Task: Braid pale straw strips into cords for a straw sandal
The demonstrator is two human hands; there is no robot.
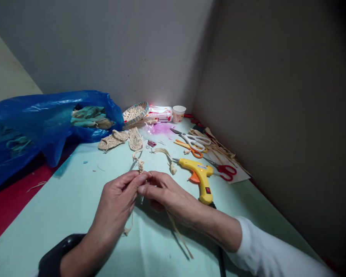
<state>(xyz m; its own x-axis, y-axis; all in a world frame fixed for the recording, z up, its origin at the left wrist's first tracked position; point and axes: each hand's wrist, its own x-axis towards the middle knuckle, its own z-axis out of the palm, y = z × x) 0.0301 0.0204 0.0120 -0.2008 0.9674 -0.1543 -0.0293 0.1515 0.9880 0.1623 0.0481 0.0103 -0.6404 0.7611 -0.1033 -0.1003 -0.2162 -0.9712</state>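
Observation:
My left hand (pixel 115 206) and my right hand (pixel 165 196) meet fingertip to fingertip over the pale green table (pixel 75 192). Both pinch a braided straw cord (pixel 140 165) that runs up from my fingers to a small woven straw sole (pixel 135 139). Loose straw strips (pixel 178 232) hang down from under my hands onto the table. A second woven straw piece (pixel 113 140) lies left of the sole.
A yellow glue gun (pixel 200 177) lies right of my hands. Beyond it are red-handled scissors (pixel 226 171), white scissors (pixel 194 140) and orange scissors (pixel 190 149). A blue plastic bag (pixel 40 123) of husks fills the left. A woven basket (pixel 135 113), wipes pack (pixel 160 113) and cup (pixel 178 113) stand by the wall.

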